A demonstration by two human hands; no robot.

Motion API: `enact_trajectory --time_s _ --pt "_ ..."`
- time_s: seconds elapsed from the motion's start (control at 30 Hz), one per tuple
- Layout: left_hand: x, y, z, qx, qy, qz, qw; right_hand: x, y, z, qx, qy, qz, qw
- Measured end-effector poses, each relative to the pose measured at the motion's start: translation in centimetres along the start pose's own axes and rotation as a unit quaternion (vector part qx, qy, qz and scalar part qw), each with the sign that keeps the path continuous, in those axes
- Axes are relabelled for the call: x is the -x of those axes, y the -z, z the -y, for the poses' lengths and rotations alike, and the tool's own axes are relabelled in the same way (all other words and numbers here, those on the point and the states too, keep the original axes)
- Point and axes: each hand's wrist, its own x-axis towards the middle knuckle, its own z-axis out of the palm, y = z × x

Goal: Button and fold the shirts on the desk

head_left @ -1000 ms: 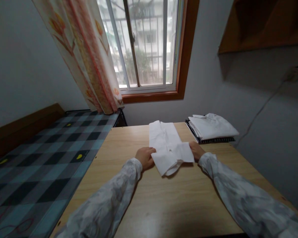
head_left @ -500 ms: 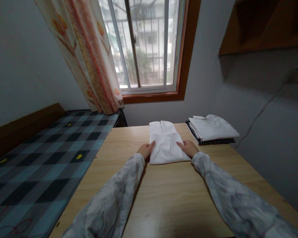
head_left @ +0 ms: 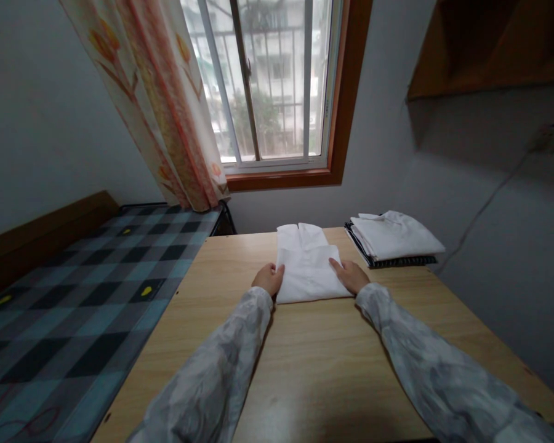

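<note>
A folded white shirt [head_left: 307,264] lies flat on the wooden table [head_left: 332,363], collar end toward the window. My left hand [head_left: 268,278] rests against the shirt's left edge, fingers curled with a fingertip on the cloth. On the right side my right hand [head_left: 351,275] lies flat, fingers stretched out over the shirt's edge. Neither hand lifts the shirt. Both my sleeves are of pale patterned grey cloth.
A stack of folded clothes [head_left: 394,240], white on top and dark striped below, sits at the table's far right. A bed with a checked blue-black cover [head_left: 74,295] runs along the left. Behind the table are a window [head_left: 268,86] and a flowered curtain [head_left: 157,104]; a wall stands close on the right.
A second ago both hands held the shirt's lower part lifted. It has since been folded over toward the collar, and the hands now rest at the sides of the flat, shorter bundle.
</note>
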Motion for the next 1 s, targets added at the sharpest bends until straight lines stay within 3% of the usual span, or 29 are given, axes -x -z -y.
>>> enact_trajectory --time_s 0.23,0.53,0.73,0.9,1.0 --pt "1.6 0.4 -1.5 -0.108 0.000 0.006 0.994 0.3 -0.2 0.7 0.056 0.037 -0.011 0.998" --pt "5.2 1.8 0.2 -0.139 -0.067 0.087 0.984 4.8 1.2 -1.4 0.046 0.139 0.081 0.986" --pt "3.5 1.6 -0.4 -0.047 -0.115 0.002 0.992 2.3 1.9 -0.7 0.023 0.233 -0.012 0.972" --pt "2.4 0.5 -0.6 -0.073 -0.072 -0.046 0.994 -0.9 0.0 -1.0 -0.032 0.165 -0.031 0.985" --pt "2.6 0.1 -0.4 -0.098 -0.053 -0.085 0.990 -1.4 -1.5 -1.9 0.007 0.157 -0.106 0.982"
